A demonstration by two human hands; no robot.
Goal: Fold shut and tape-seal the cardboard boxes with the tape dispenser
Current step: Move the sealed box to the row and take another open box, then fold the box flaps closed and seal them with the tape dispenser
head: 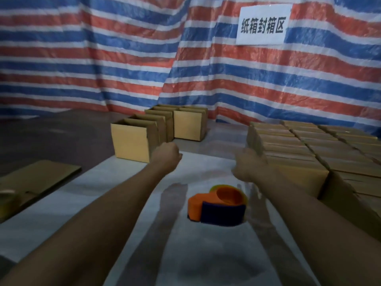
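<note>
Reaching forward in the head view, both bare arms stretch out over a white sheet [115, 195] spread on the floor. Left hand [167, 153] is clenched in a loose fist, grasping nothing, hanging just beside the near right corner of the nearest open box [132, 139]; touching or not, cannot tell. Right hand [248, 165] is blurred, looks loosely curled with nothing in it, right next to the left side of the sealed box stack [313, 149].

Tape dispenser [217, 206], orange with a dark purple front, sits on the sheet between the two forearms, near the camera, closer to the right arm, apart from both hands. A greenish rim shows behind its orange ring.

Open boxes: brown cardboard, flaps up, lined in a row running from centre-left toward the far wall, with one more box [189, 124] to the right at the far end. All stand upright on the floor, edge of the sheet.

Sealed stack on the right: closed brown boxes packed tight in rows, tops level, running off the right edge.

Flattened cardboard [39, 178] lies on the left, partly on the dark floor [41, 131], partly at the sheet edge.

Far side: red, white and blue striped tarp [103, 58] hangs as a backdrop, with a white sign [265, 24] carrying black Chinese characters at upper right. Lighting is dim.
</note>
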